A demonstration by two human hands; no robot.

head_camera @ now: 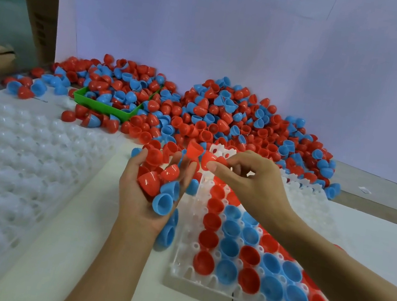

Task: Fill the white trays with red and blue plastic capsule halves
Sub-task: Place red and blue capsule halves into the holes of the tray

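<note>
Above the near white tray (179,274), a handful of red and blue capsule halves (158,183) is being cupped in the upturned left hand (148,194), its fingers curled loosely round them. A single red half (210,161) is being pinched between thumb and forefinger of the right hand (249,182), just beside the left fingertips and over the tray's far end. Red and blue halves are being held mouth-up in many of the tray's sockets, in rows. Beyond it, a large loose pile (236,120) is being spread against the white backboard (235,39), partly burying a green bin (105,107). At the left, an unfilled white tray (8,159) is being kept alongside.
</note>
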